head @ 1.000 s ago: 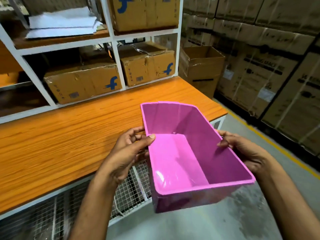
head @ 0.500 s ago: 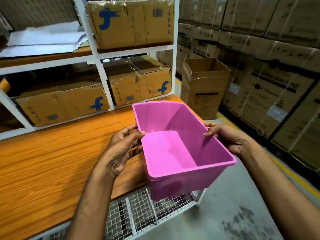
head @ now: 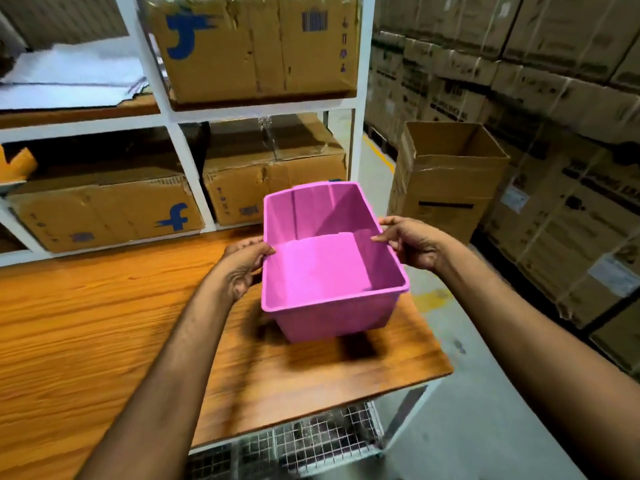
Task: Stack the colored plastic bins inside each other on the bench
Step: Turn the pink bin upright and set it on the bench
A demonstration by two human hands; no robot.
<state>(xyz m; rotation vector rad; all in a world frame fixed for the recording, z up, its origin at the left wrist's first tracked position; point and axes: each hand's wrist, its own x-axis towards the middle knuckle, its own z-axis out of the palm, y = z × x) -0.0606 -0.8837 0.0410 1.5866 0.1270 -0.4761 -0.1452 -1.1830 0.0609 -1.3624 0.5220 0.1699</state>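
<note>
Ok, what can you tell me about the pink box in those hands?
The pink bin is an open-topped rectangular tub of smooth, shiny plastic with a thick rim and walls tapering to a flat floor. It is empty and roughly upright over the right end of the wooden bench, shadow beneath; whether it touches the bench is unclear. The left hand grips its left rim, the right hand its right rim.

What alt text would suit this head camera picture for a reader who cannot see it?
A person's left hand and right hand grip opposite rims of an empty pink plastic bin at the right end of an orange wooden bench. Behind it stand white shelves holding taped cardboard boxes.
</note>
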